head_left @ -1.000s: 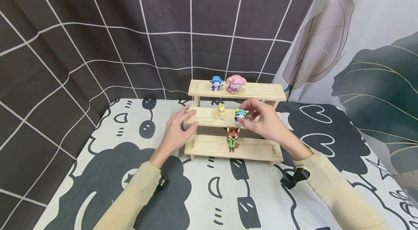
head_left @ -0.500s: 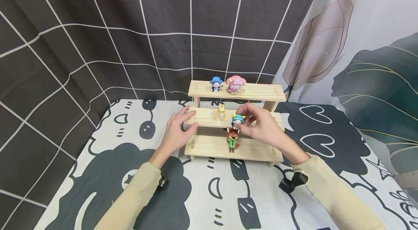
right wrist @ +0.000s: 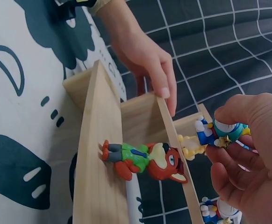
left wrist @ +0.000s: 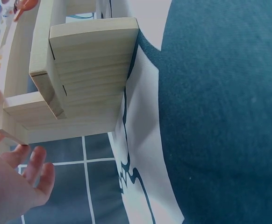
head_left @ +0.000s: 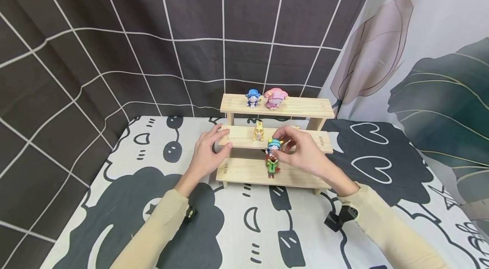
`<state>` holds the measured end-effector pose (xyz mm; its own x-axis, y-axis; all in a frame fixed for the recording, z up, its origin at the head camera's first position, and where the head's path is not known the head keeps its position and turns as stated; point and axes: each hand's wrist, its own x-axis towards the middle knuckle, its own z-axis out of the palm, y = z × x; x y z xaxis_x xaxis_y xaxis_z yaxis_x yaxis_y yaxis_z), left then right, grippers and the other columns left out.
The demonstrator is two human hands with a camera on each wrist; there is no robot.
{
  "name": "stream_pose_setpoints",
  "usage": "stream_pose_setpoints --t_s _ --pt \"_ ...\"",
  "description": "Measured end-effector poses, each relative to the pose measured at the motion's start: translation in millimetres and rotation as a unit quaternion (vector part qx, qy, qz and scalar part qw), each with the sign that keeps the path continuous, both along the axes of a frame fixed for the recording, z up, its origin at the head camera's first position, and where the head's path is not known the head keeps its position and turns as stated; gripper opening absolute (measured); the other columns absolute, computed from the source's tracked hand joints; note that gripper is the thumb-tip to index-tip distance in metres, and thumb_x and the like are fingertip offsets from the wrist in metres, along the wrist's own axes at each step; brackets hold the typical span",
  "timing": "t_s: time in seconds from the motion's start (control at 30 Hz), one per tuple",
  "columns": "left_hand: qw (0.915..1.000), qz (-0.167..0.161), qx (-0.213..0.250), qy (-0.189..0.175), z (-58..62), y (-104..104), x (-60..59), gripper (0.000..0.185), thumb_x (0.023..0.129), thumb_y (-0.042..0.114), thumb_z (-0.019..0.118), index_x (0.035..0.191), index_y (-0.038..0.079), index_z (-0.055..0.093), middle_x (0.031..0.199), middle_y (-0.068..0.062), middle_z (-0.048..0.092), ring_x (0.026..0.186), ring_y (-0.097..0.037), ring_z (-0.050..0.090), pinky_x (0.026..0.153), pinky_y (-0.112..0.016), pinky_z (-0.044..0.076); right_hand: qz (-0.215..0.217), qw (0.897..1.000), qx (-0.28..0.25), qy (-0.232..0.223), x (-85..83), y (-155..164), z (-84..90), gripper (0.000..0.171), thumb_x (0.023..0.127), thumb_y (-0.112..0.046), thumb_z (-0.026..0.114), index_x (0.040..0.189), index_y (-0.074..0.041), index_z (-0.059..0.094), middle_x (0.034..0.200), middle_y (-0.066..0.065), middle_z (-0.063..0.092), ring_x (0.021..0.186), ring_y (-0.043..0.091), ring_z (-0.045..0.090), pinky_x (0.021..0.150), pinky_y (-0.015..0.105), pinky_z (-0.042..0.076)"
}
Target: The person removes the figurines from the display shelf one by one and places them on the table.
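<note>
My right hand (head_left: 303,150) pinches a small figurine (head_left: 273,145) with a teal striped hat and blue clothes between thumb and fingers. In the right wrist view that figurine (right wrist: 220,132) is held off the shelves, a gold star on its front. On the bottom tier of a three-tier wooden display shelf (head_left: 237,171) stands a fox figurine (right wrist: 145,161) in a green shirt; its head is partly covered by the held figurine in the head view. My left hand (head_left: 209,150) grips the left end of the middle tier, thumb at its front edge. A yellow rabbit figurine (head_left: 258,131) stands on that tier.
A blue-hatted figurine (head_left: 252,98) and a pink-hooded figurine (head_left: 275,98) stand on the top tier. Another blue-and-white figurine (right wrist: 220,212), mostly hidden behind my right hand in the head view, is on the middle tier. A dark grid curtain (head_left: 198,57) hangs behind.
My right hand has brought the teal-hatted figurine leftward and forward off the middle tier, to in front of the fox's head. My left hand stays on the shelf end.
</note>
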<state>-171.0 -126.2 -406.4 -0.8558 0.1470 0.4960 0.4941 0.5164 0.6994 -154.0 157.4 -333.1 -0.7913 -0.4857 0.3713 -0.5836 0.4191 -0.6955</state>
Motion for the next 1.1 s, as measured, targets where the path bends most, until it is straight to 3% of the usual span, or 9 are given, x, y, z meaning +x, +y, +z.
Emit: stream_pose_setpoints --t_s 0.97,1.1 --pt "1.0 0.001 0.002 0.004 -0.8 -0.3 -0.7 0.04 0.087 0.015 0.073 0.125 0.003 0.07 0.144 -0.02 0.052 0.118 -0.036 0.053 0.095 -0.055 0.044 0.036 0.999 -0.011 -0.019 20.4 -19.2 -21.7 0.031 0.079 0.004 0.08 0.105 -0.003 0.064 0.094 0.001 0.065 0.077 0.02 0.06 0.064 0.033 0.053" --pt "1.0 0.001 0.006 0.003 -1.1 -0.3 -1.1 0.04 0.087 0.015 0.074 0.125 0.003 0.069 0.143 -0.02 0.053 0.118 -0.037 0.053 0.095 -0.055 0.043 0.042 0.999 -0.009 -0.025 24.3 -21.7 -23.7 0.03 0.081 0.002 0.079 0.106 -0.003 0.063 0.094 0.0 0.065 0.076 0.025 0.06 0.063 0.03 0.051"
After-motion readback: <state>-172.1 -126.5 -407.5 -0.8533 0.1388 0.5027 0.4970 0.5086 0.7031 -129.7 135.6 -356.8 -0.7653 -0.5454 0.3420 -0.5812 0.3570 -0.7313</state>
